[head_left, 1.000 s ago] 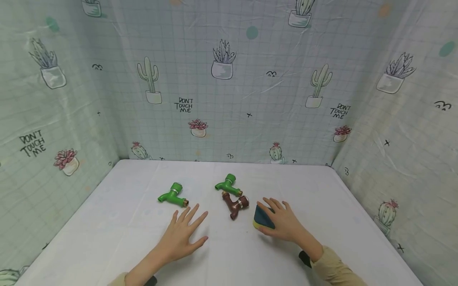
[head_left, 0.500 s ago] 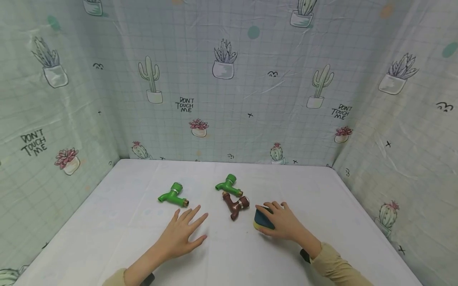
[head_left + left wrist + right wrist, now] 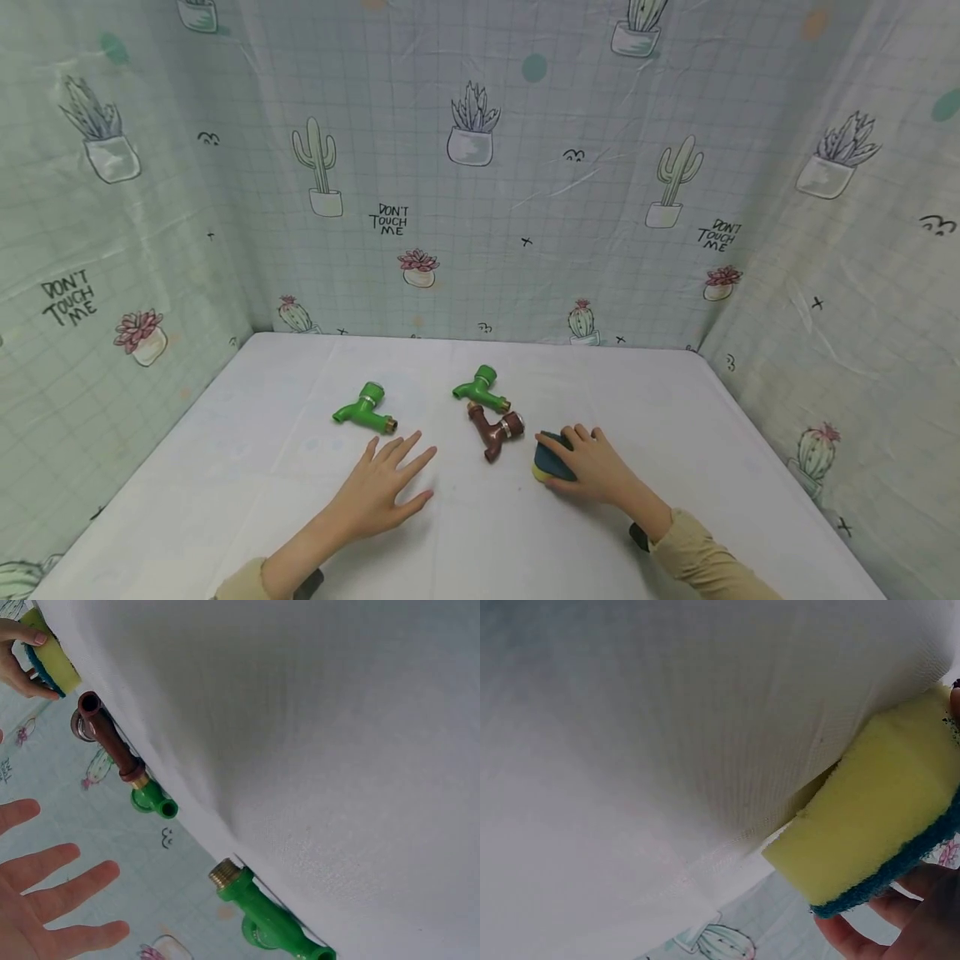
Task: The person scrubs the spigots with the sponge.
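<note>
My right hand (image 3: 595,469) holds a sponge (image 3: 553,460) by its edges, thumb on the near side and fingers over the far side. The sponge is yellow foam (image 3: 874,799) with a dark blue-green scouring layer (image 3: 900,862) on top. My left hand (image 3: 375,496) hovers over the table with fingers spread, holding nothing. Beyond its fingertips lies a green tap (image 3: 364,411) with a brass threaded end. A brown tap (image 3: 495,431) lies left of the sponge, close to a second green tap (image 3: 482,390) behind it.
A white cloth covers the table (image 3: 247,450). Around its back and sides hangs a pale curtain (image 3: 525,200) printed with cacti and lettering. Small dark specks mark the cloth near the sponge.
The fingers of my right hand have drawn in slightly on the sponge. My left hand has barely moved, and the taps stay where they were.
</note>
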{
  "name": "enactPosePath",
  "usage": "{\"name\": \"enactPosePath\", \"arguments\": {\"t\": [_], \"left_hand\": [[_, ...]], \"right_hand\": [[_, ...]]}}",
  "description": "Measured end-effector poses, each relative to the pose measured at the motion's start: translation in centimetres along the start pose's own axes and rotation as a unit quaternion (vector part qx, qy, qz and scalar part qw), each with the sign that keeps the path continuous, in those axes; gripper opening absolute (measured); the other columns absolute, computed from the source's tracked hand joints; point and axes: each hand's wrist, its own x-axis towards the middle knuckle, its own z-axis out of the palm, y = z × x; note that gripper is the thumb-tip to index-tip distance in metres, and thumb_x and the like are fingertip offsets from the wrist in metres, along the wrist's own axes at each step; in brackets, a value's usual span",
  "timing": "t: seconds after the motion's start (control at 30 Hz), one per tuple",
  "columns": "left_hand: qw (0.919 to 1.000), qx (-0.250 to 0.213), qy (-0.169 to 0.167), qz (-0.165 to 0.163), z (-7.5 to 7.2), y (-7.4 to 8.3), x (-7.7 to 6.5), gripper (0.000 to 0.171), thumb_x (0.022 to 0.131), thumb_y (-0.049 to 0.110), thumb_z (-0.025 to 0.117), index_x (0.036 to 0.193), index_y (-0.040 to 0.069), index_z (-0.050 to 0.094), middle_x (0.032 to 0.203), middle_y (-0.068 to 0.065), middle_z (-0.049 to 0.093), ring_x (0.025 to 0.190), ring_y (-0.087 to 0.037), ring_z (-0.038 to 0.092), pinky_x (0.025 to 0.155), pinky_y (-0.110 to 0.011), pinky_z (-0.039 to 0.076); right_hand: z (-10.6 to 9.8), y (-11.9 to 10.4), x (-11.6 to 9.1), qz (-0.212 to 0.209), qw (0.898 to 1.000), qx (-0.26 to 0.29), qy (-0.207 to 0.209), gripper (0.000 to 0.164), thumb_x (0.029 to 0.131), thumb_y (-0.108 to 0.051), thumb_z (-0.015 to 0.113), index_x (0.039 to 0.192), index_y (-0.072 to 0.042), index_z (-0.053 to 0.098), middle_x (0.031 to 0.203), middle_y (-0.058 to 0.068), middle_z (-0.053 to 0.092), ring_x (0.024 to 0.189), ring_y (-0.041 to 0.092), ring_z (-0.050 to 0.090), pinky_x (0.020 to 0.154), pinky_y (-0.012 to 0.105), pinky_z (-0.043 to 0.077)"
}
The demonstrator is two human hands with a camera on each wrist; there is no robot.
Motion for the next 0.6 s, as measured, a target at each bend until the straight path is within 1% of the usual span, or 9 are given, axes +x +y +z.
{"name": "enactPosePath", "arguments": {"t": [0.27,0.43,0.6], "left_hand": [[0.9995,0.019,0.01,0.022,0.1,-0.6,0.2,0.055,0.077,0.04,0.066,0.125,0.02,0.051,0.126,-0.014,0.052,0.108,-0.034,0.054,0.088,-0.063,0.039],[0.9985,0.032,0.01,0.042,0.3,-1.4,0.3,0.05,0.077,0.035,0.066,0.122,0.017,0.054,0.12,-0.014,0.054,0.109,-0.032,0.05,0.087,-0.061,0.04],[0.9972,0.053,0.003,0.051,0.6,-2.5,0.2,0.046,0.077,0.034,0.066,0.119,0.016,0.056,0.118,-0.013,0.055,0.109,-0.032,0.049,0.087,-0.062,0.039]], "right_hand": [[0.2,0.0,0.0,0.008,1.0,0.0,0.014,0.066,0.076,-0.058,0.057,0.132,-0.025,0.043,0.103,0.01,0.049,0.089,0.024,0.045,0.066,0.039,0.042],[-0.2,-0.1,-0.3,0.022,1.0,0.015,0.006,0.067,0.075,-0.056,0.059,0.132,-0.025,0.042,0.105,0.011,0.048,0.091,0.025,0.046,0.067,0.041,0.042],[-0.8,-0.3,-0.5,0.039,0.999,0.031,-0.001,0.066,0.076,-0.055,0.059,0.133,-0.026,0.041,0.11,0.012,0.048,0.095,0.027,0.047,0.07,0.042,0.044]]}}
